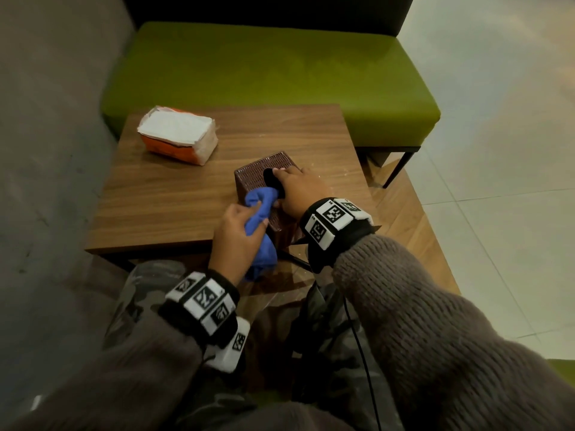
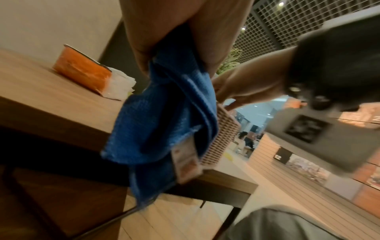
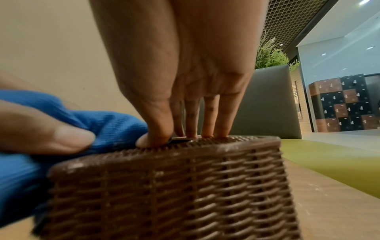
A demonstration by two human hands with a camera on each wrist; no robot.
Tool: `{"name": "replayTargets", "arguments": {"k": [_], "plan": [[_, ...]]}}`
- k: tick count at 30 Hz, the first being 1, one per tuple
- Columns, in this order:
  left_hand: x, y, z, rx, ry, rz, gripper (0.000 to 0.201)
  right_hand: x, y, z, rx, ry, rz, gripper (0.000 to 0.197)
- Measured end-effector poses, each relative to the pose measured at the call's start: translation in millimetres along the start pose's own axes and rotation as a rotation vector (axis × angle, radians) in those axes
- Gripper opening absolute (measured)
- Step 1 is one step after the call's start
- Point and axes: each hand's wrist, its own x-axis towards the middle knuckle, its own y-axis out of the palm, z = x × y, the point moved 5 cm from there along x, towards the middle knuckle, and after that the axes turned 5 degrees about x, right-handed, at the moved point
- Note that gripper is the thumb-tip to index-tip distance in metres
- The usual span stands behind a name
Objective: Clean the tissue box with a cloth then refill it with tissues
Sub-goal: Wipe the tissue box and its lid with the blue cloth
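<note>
A brown woven tissue box stands near the front right of the wooden table. My right hand rests on its top, straight fingertips pressing beside the dark oval opening. My left hand grips a bunched blue cloth and holds it against the box's near left top corner; the cloth's tail hangs below the table edge. An opened orange pack of white tissues lies at the table's far left.
A green padded bench runs behind the table, and a grey wall closes the left side. Pale floor tiles lie to the right. My lap sits just below the table's front edge.
</note>
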Motion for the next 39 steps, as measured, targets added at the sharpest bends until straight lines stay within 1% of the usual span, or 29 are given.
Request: {"name": "replayTargets", "arguments": {"k": [3,6,8,11,13,15,17,20,21,23,25,26,28,29,32,34,37,39], "plan": [[-14.8,2.4,-6.2,0.01,0.064,0.022,0.024,0.4,-2.6,2.2,-0.012,-0.005,-0.012,0.063],[-2.4,-3.2,1.2,0.172,0.096,0.064,0.03,0.2,-8.0,3.0,-0.085,0.008,-0.006,0.057],[11.8,-10.2,6.3,0.304,0.149,0.122,0.033,-1.1,-11.1,-0.4,-0.139,0.018,0.044,0.058],[35.9,-19.7,4.7,0.419,0.202,0.196,0.033,-4.7,-12.7,-5.8,-0.206,-0.01,0.118,0.068],[51.3,-21.1,-1.6,0.486,0.231,0.24,0.031,-5.1,-11.6,-5.8,-0.19,-0.048,0.184,0.072],[61.6,-21.1,-7.6,0.517,0.243,0.255,0.029,-2.1,-10.1,-4.9,-0.172,-0.051,0.252,0.074],[66.9,-19.6,-7.8,0.502,0.245,0.245,0.028,1.8,-10.4,-4.6,-0.174,-0.037,0.259,0.074],[63.8,-14.5,2.4,0.395,0.202,0.202,0.027,5.3,-10.4,-7.8,-0.17,-0.018,0.192,0.075],[59.7,-13.5,8.6,0.32,0.164,0.155,0.024,5.1,-9.8,-9.1,-0.161,-0.014,0.168,0.075],[41.7,-11.4,19.2,0.165,0.069,0.013,0.019,3.9,-7.2,-12.9,-0.11,0.005,0.136,0.076],[12.3,-6.6,19.6,0.057,0.03,-0.101,0.025,2.9,-4.3,-16.4,-0.06,0.015,0.129,0.076],[-1.9,-4.0,15.6,0.036,0.044,-0.122,0.031,3.2,-3.4,-17.7,-0.049,0.015,0.128,0.076],[-17.2,1.6,13.4,0.055,0.096,-0.118,0.038,3.5,-2.5,-18.6,-0.042,0.013,0.127,0.076],[-16.7,1.0,14.9,0.057,0.099,-0.117,0.038,3.2,-2.2,-18.7,-0.04,0.013,0.131,0.075],[3.8,-7.2,20.1,0.04,0.033,-0.146,0.036,1.2,-2.1,-20.7,-0.048,0.021,0.172,0.072],[9.1,-7.2,15.1,0.049,0.015,-0.157,0.033,3.0,-4.6,-22.7,-0.078,0.021,0.191,0.068],[-12.8,3.7,7.3,0.053,0.019,-0.147,0.037,3.8,-8.4,-21.0,-0.088,0.016,0.184,0.067],[-38.2,18.1,2.4,0.092,0.102,-0.061,0.047,2.6,-8.2,-20.9,-0.08,0.011,0.171,0.066]]}}
